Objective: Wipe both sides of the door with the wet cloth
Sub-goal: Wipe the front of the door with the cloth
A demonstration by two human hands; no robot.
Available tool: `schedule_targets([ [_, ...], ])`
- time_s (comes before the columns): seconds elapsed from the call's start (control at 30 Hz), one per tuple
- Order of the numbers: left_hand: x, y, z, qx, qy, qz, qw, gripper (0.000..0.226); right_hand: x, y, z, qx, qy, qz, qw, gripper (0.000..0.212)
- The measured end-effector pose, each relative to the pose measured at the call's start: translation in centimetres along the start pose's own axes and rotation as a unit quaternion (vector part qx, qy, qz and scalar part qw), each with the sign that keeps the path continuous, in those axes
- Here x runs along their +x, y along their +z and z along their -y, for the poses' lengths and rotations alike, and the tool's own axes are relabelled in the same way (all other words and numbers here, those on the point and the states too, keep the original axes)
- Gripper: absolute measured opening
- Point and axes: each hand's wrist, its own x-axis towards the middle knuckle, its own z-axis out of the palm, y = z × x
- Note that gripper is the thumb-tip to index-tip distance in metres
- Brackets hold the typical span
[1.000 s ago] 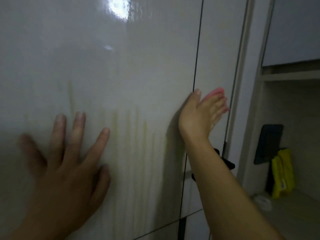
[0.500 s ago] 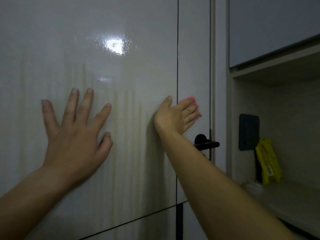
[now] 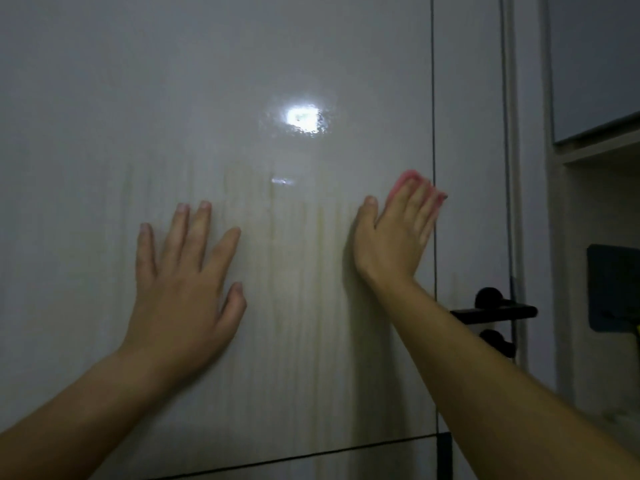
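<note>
**Door** (image 3: 277,81): glossy pale panel that fills most of the view. A thin vertical seam (image 3: 433,98) is seen right of centre. A bright glare (image 3: 303,119) is reflected above the hands.

**Streaks** (image 3: 311,258): yellowish vertical runs, recorded across the middle of the panel, between and below the two hands (wet film or loosened dirt; in this dim light it cannot be told which).

**Cloth** (image 3: 410,176): pink, held flat against the door just left of the seam, under the right hand. Only its upper edge and a fringe beside the fingertips are shown.

**Right hand** (image 3: 394,237): fingers straight and close together, pressed flat on the cloth. Nothing is curled round or pinched.

**Left hand** (image 3: 183,271): fingers spread, palm laid on the bare panel, well left of the cloth. Nothing is held. It is judged to be bracing the door.

**Handle** (image 3: 495,311): black lever at the door's right edge, below and right of the cloth, partly hidden by the right forearm.

**Progress**: the near face is judged part-wiped, with a stroke in hand. The streaked middle band is to be gone over. The strip right of the seam and the area round the handle are also judged to be left. The far side of the door is not in view and is taken as not yet done.
</note>
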Motion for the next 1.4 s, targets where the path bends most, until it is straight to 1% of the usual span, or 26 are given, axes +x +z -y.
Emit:
schedule_targets([
  [0.03,-0.4,-0.2,1.0,0.021,-0.014,0.001,1.000,0.069,-0.4,0.4,1.0,-0.011,-0.041,0.005,0.999,0.080],
  [0.1,-0.9,-0.5,2.9,0.048,-0.042,0.010,0.998,0.070,-3.3,1.5,2.5,-0.050,-0.188,0.020,0.981,0.078],
  [0.17,-1.3,-0.6,4.4,0.055,-0.056,0.020,0.997,0.070,-6.1,2.3,2.5,-0.080,-0.334,0.066,0.937,0.076],
  [0.23,-1.6,-0.8,5.3,0.056,-0.047,0.028,0.997,0.069,-5.2,2.2,1.8,-0.101,-0.408,0.088,0.903,0.072],
  [0.3,-1.8,-0.9,6.0,0.052,-0.032,0.031,0.998,0.069,-1.8,1.7,2.3,-0.115,-0.372,0.057,0.919,0.070],
  [0.37,-1.9,-1.1,6.7,0.040,-0.029,0.031,0.998,0.069,1.0,1.3,4.3,-0.092,-0.257,0.035,0.961,0.071],
  [0.4,-2.0,-1.2,7.1,0.037,-0.034,0.031,0.998,0.069,1.2,1.5,5.6,-0.081,-0.228,0.025,0.970,0.073],
  [0.43,-2.2,-1.4,7.7,0.036,-0.045,0.028,0.998,0.069,0.4,1.9,7.0,-0.075,-0.236,0.019,0.969,0.074],
  [0.5,-2.5,-2.0,9.2,0.042,-0.070,0.028,0.996,0.070,-3.1,3.1,9.1,-0.071,-0.347,0.040,0.934,0.075],
  [0.57,-2.8,-2.5,10.7,0.047,-0.085,0.033,0.995,0.069,-6.2,4.1,9.1,-0.100,-0.473,0.085,0.871,0.073],
  [0.63,-3.2,-3.1,12.5,0.060,-0.090,0.040,0.993,0.068,-5.5,4.2,9.4,-0.109,-0.533,0.102,0.833,0.069],
  [0.67,-3.3,-3.2,12.9,0.067,-0.086,0.041,0.993,0.067,-3.9,4.0,9.6,-0.112,-0.531,0.090,0.835,0.068],
  [0.8,-3.5,-3.8,14.2,0.093,-0.062,0.058,0.992,0.066,0.8,3.5,13.9,-0.081,-0.361,0.057,0.927,0.070],
  [0.83,-3.5,-3.9,14.3,0.092,-0.062,0.058,0.992,0.065,-0.1,3.9,15.1,-0.074,-0.358,0.049,0.929,0.071],
  [0.87,-3.5,-4.0,14.3,0.089,-0.063,0.058,0.992,0.065,-1.6,4.5,15.8,-0.079,-0.395,0.048,0.914,0.071],
  [0.9,-3.6,-4.0,14.4,0.083,-0.061,0.058,0.993,0.065,-3.5,5.1,16.0,-0.097,-0.455,0.063,0.883,0.071],
  [0.97,-4.0,-4.3,14.9,0.065,-0.057,0.060,0.994,0.067,-6.3,5.7,15.1,-0.137,-0.571,0.101,0.803,0.070],
  [1.0,-4.2,-4.5,15.5,0.058,-0.060,0.060,0.995,0.069,-6.5,5.7,14.8,-0.151,-0.601,0.113,0.776,0.069],
  [1.03,-4.3,-4.8,16.3,0.056,-0.068,0.058,0.994,0.070,-5.8,5.6,15.2,-0.150,-0.618,0.113,0.763,0.067],
  [1.07,-4.5,-5.0,17.2,0.058,-0.080,0.052,0.994,0.071,-4.9,5.5,15.9,-0.147,-0.616,0.105,0.767,0.066],
  [1.13,-4.9,-5.6,19.0,0.056,-0.111,0.039,0.991,0.072,-2.6,5.4,18.3,-0.129,-0.553,0.084,0.819,0.068],
  [1.2,-5.2,-5.9,20.4,0.047,-0.117,0.040,0.991,0.071,-2.2,5.6,21.2,-0.103,-0.457,0.073,0.881,0.071],
  [1.23,-5.4,-5.9,20.9,0.044,-0.109,0.043,0.992,0.071,-3.2,6.1,22.4,-0.097,-0.439,0.068,0.891,0.073],
  [1.27,-5.5,-5.9,21.2,0.042,-0.099,0.046,0.993,0.070,-4.8,6.8,23.2,-0.097,-0.460,0.069,0.880,0.073],
  [1.37,-5.6,-6.0,21.9,0.037,-0.082,0.051,0.995,0.069,-8.6,8.3,23.6,-0.126,-0.621,0.113,0.765,0.067],
  [1.4,-5.7,-6.1,22.1,0.037,-0.077,0.053,0.995,0.069,-7.9,8.1,24.1,-0.127,-0.641,0.127,0.746,0.064],
])
